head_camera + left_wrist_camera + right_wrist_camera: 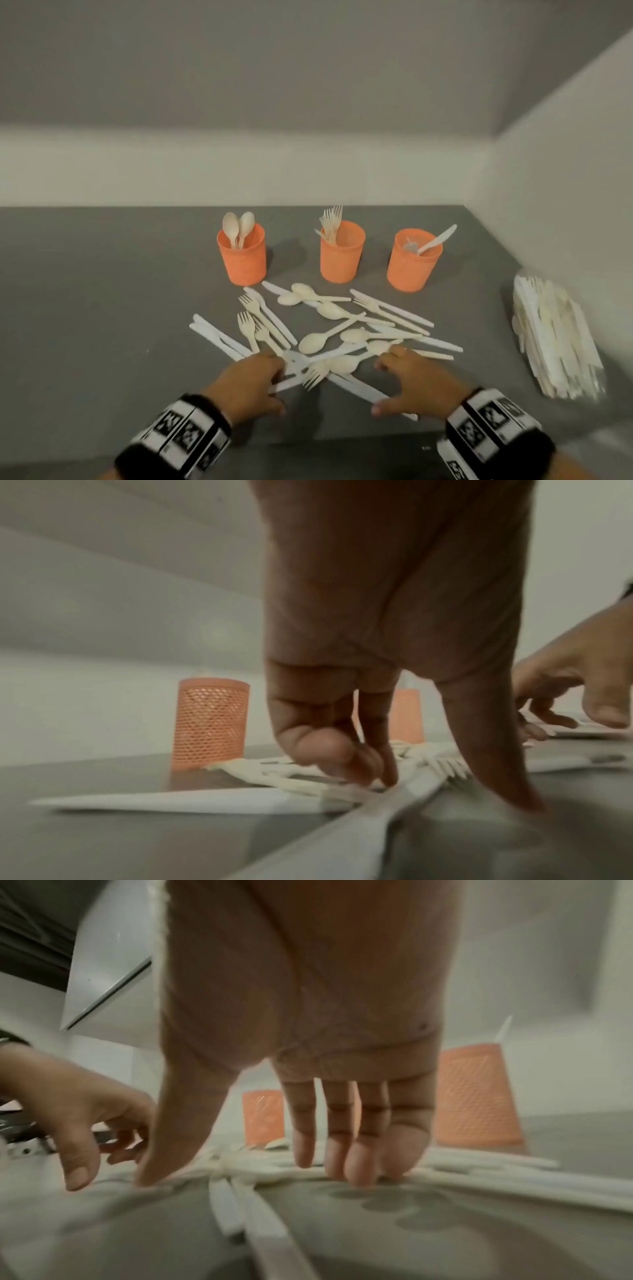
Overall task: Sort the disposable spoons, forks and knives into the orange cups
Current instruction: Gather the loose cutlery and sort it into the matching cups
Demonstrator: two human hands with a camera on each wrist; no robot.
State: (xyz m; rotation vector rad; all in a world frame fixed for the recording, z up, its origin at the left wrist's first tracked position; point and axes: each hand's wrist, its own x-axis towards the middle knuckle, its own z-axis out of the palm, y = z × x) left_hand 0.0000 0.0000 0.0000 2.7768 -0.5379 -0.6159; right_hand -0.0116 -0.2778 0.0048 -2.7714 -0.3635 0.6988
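Observation:
Three orange mesh cups stand in a row at the back of the grey table. The left cup holds spoons, the middle cup holds forks and the right cup holds a white knife. In front of them lies a loose pile of cutlery: cream spoons, cream forks and white knives. My left hand is at the pile's near left edge, its bent fingers touching a knife and fork, the thumb apart on the table. My right hand is at the near right edge, its straight fingers resting on the handles.
A clear bag of more cutlery lies at the table's right side, near the side wall. White walls close off the back and right. The table's front edge runs just under my wrists.

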